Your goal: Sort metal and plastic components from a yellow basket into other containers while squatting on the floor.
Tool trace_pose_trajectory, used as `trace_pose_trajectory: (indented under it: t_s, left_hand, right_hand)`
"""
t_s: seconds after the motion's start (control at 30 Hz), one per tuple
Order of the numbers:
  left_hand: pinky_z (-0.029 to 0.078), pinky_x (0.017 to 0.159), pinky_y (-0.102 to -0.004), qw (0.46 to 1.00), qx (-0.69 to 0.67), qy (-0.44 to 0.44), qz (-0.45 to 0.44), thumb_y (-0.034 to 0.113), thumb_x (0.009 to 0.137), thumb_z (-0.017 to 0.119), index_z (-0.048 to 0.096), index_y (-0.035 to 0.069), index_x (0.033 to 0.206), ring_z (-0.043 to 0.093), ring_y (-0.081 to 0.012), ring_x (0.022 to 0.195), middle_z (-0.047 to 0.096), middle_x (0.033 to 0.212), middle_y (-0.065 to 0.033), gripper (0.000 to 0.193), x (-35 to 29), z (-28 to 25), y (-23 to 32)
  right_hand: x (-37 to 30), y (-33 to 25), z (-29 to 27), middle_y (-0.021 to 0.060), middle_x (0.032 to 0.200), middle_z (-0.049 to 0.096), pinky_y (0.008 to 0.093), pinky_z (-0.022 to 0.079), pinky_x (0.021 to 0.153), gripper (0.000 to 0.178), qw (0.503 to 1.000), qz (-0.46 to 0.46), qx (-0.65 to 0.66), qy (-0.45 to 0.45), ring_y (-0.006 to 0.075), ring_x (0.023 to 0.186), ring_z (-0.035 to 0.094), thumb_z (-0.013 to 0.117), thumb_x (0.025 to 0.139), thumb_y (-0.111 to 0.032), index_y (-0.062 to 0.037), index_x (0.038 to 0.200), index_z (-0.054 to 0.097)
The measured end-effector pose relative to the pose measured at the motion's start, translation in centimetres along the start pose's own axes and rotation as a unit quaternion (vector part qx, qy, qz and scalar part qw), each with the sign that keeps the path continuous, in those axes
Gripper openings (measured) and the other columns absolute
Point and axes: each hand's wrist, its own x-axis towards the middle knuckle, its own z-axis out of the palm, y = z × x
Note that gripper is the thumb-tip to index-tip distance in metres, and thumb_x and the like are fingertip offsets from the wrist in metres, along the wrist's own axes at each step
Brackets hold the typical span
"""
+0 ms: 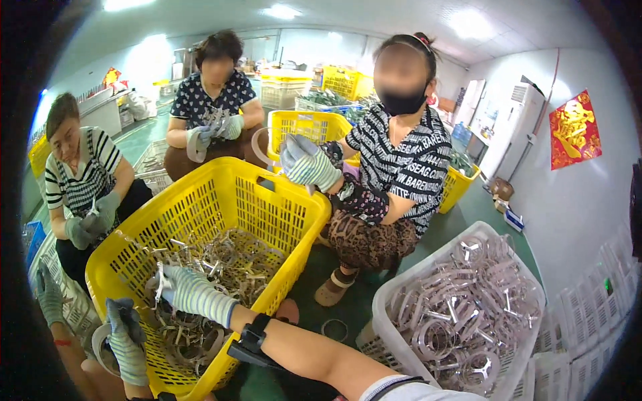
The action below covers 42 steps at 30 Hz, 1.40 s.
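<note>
My left hand [126,337], in a striped grey-and-white knit glove, is closed beside the near left corner of the large yellow basket [304,230]. A curved translucent plastic ring [102,349] is in its fingers. My right hand [194,293], gloved likewise, reaches over the basket's near side with a dark band on the wrist. Its fingers pinch a small pale branched plastic piece [160,284], partly hidden by the glove. Below lie many tangled translucent ring parts [231,260] with shiny pale branched pieces among them.
A white crate [386,314] heaped with similar ring parts stands at right. Three gloved co-workers [408,154] sit around the basket, handling parts. Another person's gloved hand [50,294] is at the far left edge. More yellow baskets [348,81] stand behind.
</note>
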Motion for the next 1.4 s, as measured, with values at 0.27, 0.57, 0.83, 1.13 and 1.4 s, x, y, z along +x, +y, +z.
trace_pose_trajectory:
  t_s: [0.27, 0.57, 0.83, 1.13, 1.4]
  left_hand:
    - [0.024, 0.042, -0.0164, 0.997, -0.055, -0.009, -0.056, 0.046, 0.095, 0.046, 0.061, 0.009, 0.105, 0.032, -0.0005, 0.047, 0.053, 0.073, 0.0061, 0.041, -0.1, 0.8, -1.2]
    - [0.034, 0.052, -0.0170, 0.983, 0.107, 0.105, 0.109, 0.039, 0.097, 0.042, 0.062, 0.005, 0.107, 0.045, -0.0040, 0.057, 0.060, 0.080, 0.0006, 0.040, -2.6, 4.9, 0.9]
    - [0.033, 0.043, -0.0184, 0.991, 0.124, 0.038, 0.030, 0.055, 0.093, 0.041, 0.054, 0.010, 0.123, 0.040, -0.0037, 0.048, 0.048, 0.070, 0.0031, 0.056, 0.0, 1.8, 2.9]
    - [0.031, 0.041, -0.0187, 0.985, -0.097, -0.055, -0.130, 0.050, 0.093, 0.047, 0.059, 0.008, 0.098, 0.037, -0.0046, 0.046, 0.052, 0.065, 0.0036, 0.044, 0.1, 0.9, 1.6]
    - [0.035, 0.050, -0.0180, 0.989, 0.068, -0.089, -0.101, 0.047, 0.094, 0.049, 0.061, 0.009, 0.099, 0.046, -0.0032, 0.056, 0.054, 0.070, 0.0054, 0.040, 0.2, -0.2, 0.6]
  right_hand:
    - [-0.8, -0.5, -0.6, 0.0192, 0.084, 0.065, 0.0449, 0.047, 0.071, 0.018, 0.984, 0.066, -0.124, 0.108, 0.0400, 0.082, 0.060, 0.057, 0.076, -0.019, -0.0062, 0.089, 0.061]
    - [1.4, 2.0, 1.9, 0.0182, 0.075, 0.062, 0.0419, 0.047, 0.069, 0.016, 0.988, -0.017, 0.113, 0.101, 0.0268, 0.067, 0.059, 0.048, 0.084, -0.006, 0.0019, 0.082, 0.062]
    - [0.2, 2.5, -2.7, 0.0087, 0.064, 0.060, 0.0321, 0.044, 0.056, 0.021, 0.996, -0.042, -0.026, -0.073, 0.0126, 0.061, 0.055, 0.061, 0.087, -0.023, -0.0027, 0.086, 0.065]
    - [-3.3, -3.5, -1.5, 0.0118, 0.069, 0.066, 0.0347, 0.049, 0.055, 0.021, 0.977, -0.100, -0.125, -0.141, 0.0266, 0.061, 0.065, 0.067, 0.080, -0.026, -0.0056, 0.082, 0.069]
    - [-1.9, -1.2, -1.3, 0.0137, 0.078, 0.069, 0.0331, 0.047, 0.054, 0.016, 0.985, -0.130, -0.109, 0.005, 0.0215, 0.066, 0.066, 0.067, 0.080, -0.018, -0.0043, 0.090, 0.069]
